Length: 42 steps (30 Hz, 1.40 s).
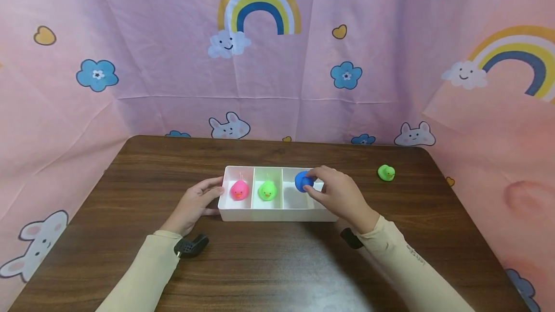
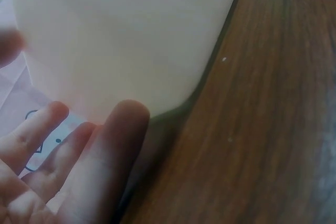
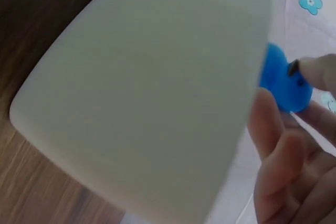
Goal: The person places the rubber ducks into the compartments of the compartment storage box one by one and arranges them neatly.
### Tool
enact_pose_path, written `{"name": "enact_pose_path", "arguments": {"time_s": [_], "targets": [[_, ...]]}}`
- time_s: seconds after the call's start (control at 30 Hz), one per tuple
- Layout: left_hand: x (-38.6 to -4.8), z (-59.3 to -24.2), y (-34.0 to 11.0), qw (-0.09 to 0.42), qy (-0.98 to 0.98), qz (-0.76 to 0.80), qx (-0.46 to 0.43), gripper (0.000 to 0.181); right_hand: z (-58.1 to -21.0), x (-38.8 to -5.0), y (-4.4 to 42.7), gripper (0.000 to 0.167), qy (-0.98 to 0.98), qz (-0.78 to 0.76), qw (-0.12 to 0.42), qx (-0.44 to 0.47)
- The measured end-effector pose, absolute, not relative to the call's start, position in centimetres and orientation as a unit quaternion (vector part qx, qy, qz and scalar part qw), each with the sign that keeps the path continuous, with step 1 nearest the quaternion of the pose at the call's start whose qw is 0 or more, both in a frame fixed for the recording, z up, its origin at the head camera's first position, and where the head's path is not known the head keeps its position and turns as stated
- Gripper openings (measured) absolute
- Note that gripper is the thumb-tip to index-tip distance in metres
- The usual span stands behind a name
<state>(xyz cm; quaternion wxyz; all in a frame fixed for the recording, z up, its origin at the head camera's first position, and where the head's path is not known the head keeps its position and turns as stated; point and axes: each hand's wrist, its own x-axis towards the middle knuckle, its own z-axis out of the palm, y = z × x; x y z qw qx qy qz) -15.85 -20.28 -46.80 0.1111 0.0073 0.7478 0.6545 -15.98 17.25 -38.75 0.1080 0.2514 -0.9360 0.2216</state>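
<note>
A white divided box [image 1: 277,214] lies lengthwise on the table. A pink toy duck [image 1: 239,190] sits in its leftmost compartment, with a green toy duck [image 1: 268,190] in the one beside it. My left hand [image 1: 196,206] holds the box's left end; in the left wrist view, fingertips [image 2: 128,114] touch the end wall. Between thumb and fingers, my right hand [image 1: 342,196] pinches a blue toy duck [image 3: 289,85] over the third compartment. That hand hides much of the box's right end. The duck's dark beak and eye show in the right wrist view.
A second green toy duck [image 1: 386,173] stands on the brown wooden table [image 1: 269,264], to the right of and behind the box. Behind the table hangs a pink printed curtain [image 1: 277,76], which also runs along both sides.
</note>
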Motion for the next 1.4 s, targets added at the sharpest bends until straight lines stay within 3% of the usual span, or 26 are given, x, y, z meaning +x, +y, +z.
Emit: {"name": "enact_pose_path", "arguments": {"time_s": [0.23,0.57,1.4], "targets": [[-15.9,-46.7,-20.3,0.111,0.746,0.657,0.005,0.061,-39.5,-16.7,15.9,0.026,-0.941,0.184,0.109,0.261],[-15.9,-46.8,-20.3,0.118,0.742,0.659,0.01,0.062,-39.9,-17.4,14.8,0.027,-0.958,0.176,0.018,0.225],[-16.0,-46.8,-20.4,0.12,0.744,0.658,0.008,0.06,-40.0,-18.3,13.8,0.022,-0.961,0.15,-0.001,0.231]]}}
